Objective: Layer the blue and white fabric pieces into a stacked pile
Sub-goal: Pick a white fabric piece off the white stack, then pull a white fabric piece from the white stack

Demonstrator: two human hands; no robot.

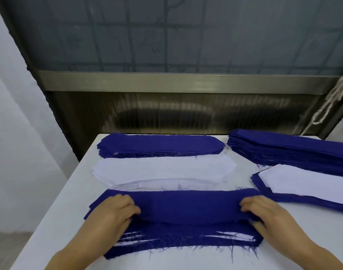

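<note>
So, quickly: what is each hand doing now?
Left hand: fingers curled, gripping the blue piece.
Right hand: fingers curled, gripping the same piece.

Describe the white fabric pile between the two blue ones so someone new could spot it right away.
Start at the white table. Along its far edge lies a rounded blue fabric stack; just in front sits the white fabric pile. It is the only all-white pile, untouched, with angled ends.

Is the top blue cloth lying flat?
No. The long blue fabric piece is lifted along its near edge, gripped by the left hand and right hand.
</note>
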